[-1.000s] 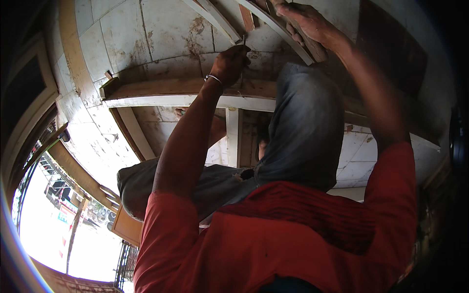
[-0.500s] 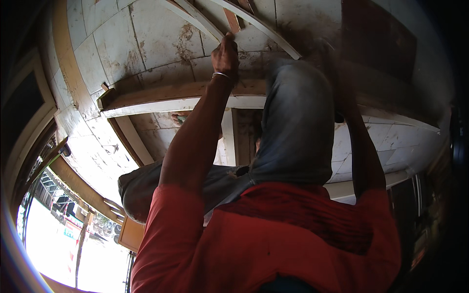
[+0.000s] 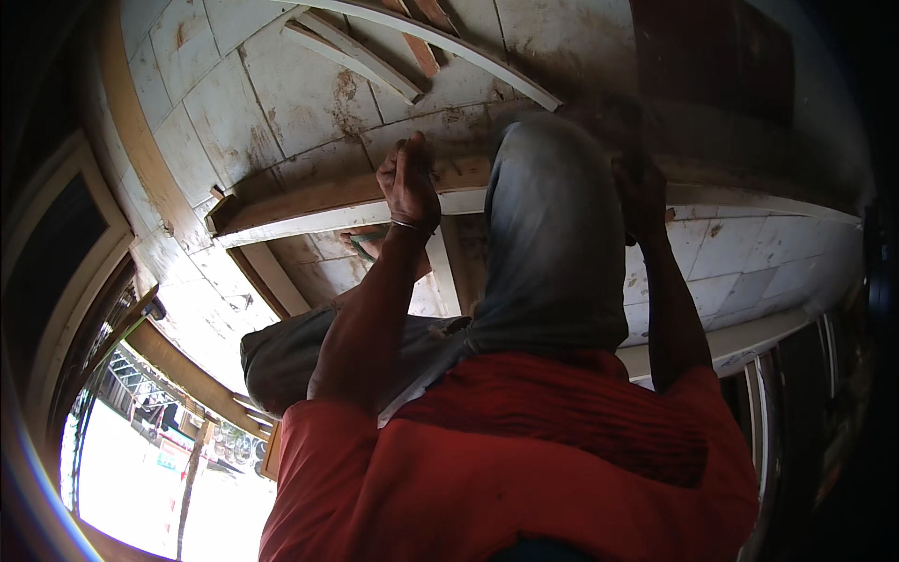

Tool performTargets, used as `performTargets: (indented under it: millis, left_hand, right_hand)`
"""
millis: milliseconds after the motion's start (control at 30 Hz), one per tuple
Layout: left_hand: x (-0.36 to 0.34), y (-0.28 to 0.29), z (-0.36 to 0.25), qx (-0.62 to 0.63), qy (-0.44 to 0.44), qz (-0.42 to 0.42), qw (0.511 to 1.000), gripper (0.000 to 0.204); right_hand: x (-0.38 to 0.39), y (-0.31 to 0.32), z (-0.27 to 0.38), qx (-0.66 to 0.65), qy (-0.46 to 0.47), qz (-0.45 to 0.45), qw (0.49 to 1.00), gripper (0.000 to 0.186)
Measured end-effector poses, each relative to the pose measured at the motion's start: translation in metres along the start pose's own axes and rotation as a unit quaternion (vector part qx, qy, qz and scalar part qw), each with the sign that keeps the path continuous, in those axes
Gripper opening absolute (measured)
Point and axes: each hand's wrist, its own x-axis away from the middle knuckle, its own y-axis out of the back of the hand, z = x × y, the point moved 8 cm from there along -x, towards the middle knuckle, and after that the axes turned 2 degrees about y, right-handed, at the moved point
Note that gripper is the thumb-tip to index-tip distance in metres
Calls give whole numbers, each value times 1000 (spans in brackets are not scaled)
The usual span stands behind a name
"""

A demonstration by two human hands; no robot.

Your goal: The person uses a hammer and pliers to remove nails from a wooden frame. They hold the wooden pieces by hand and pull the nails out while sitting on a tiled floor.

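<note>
My left hand point(image 3: 410, 184) is raised over the long wooden beam point(image 3: 309, 206), with a pale band at the wrist. Its fingers are curled together; whatever sits between them is too small to make out. On the far side of my bent right knee, my right hand point(image 3: 641, 192) is closed in deep shadow around a dark tool. A dark handle end shows below the fist, while the tool's upper part is blurred and its kind unclear. The beam has a brown top and a white front face, and runs behind my knee.
Beyond the beam, pale wood strips point(image 3: 361, 58) and a reddish-brown piece point(image 3: 423, 51) lie on stained tiles point(image 3: 272, 84). A green and brown object point(image 3: 361, 244) is partly hidden by my left forearm. A dark brown panel point(image 3: 712, 56) lies far right; a framed panel point(image 3: 70, 234) stands left.
My left hand has drawn back from the end of a pale strip to above the beam. My right hand shows more plainly beside the knee, and the whole view has shifted slightly.
</note>
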Motion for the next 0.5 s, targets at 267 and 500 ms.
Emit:
performTargets:
  millis: [267, 500]
  left_hand:
    - [53, -11, -39, -368, -361, 70, 854, 8]
    - [95, -20, -15, -286, -236, 255, 893, 7]
  right_hand:
    - [4, 3, -24, 13, -24, -25, 999, 24]
    - [3, 7, 0, 60, 37, -71, 995, 27]
